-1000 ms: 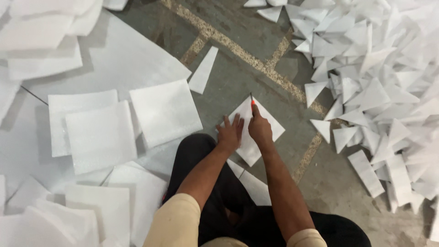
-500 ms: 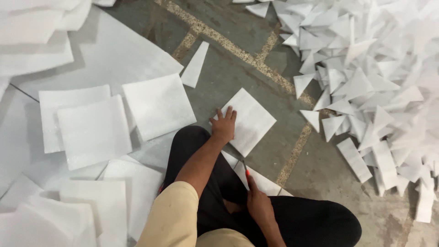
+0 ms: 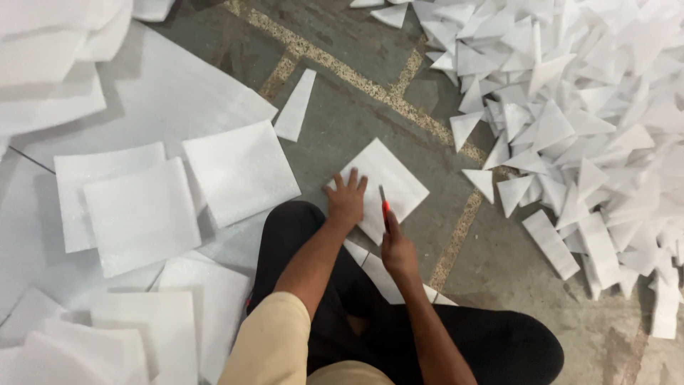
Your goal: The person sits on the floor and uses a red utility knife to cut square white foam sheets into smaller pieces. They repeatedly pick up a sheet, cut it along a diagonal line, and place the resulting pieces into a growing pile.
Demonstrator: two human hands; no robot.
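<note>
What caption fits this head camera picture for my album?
Left hand presses a white foam square on the floor while right hand holds an orange-handled cutter over it.

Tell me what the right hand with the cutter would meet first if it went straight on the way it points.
The right hand points its cutter up the picture, so it would likely meet the square white foam sheet that the left hand presses down; the blade tip already seems to lie on it.
</note>
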